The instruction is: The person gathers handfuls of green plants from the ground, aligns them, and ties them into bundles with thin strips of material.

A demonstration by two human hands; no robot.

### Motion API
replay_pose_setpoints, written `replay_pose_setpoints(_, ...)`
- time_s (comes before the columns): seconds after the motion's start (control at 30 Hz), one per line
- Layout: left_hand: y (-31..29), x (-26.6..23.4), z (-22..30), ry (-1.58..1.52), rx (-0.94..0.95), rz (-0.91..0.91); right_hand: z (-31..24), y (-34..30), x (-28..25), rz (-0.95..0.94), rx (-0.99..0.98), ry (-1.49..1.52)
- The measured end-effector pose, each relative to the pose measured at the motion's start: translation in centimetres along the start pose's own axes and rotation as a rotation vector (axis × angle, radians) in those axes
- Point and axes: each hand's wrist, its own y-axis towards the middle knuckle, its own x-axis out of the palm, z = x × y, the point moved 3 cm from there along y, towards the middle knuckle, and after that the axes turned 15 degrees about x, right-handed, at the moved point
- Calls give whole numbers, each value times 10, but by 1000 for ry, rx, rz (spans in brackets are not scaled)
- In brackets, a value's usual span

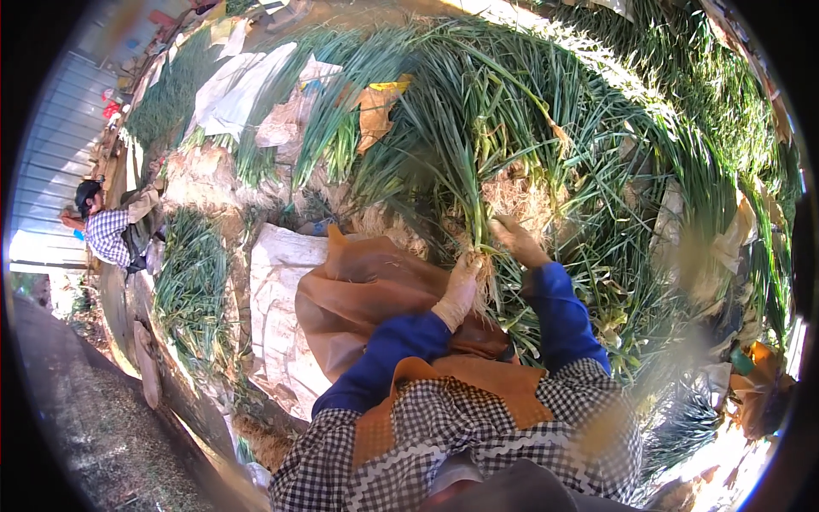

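My left hand (461, 286), in a pale glove, is closed round the lower end of a bunch of green onions (478, 209). Their stringy roots hang below its fingers, and the long leaves reach away from me over the pile. Just to the right, my right hand (522, 243) has its fingers bent together against the base of the same stalks; what they pinch is too small to make out. Beyond both hands lies a large heap of green onions (435, 102), with a matted clump of pale roots (522, 196) facing me. A brown plastic sheet (367, 290) covers my lap.
White woven sacking (277, 316) lies to my left, beside another row of green onions (192, 282). At the far left a person (111, 226) in a checked top sits near a corrugated wall (51, 162). Loose leaves (597, 264) spread on my right. White sheets (239, 94) rest on the heap.
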Motion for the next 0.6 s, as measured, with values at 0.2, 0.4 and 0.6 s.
replay_pose_setpoints(0.2,26,-27,-18,-72,111,81,-48,-51,44,15,30,-851)
replay_pose_setpoints(0.4,0,-27,-4,-88,0,52,1,-32,5,-242,204,227)
replay_pose_setpoints(0.6,12,-4,-23,-187,-177,30,34,71,44,211,110,205)
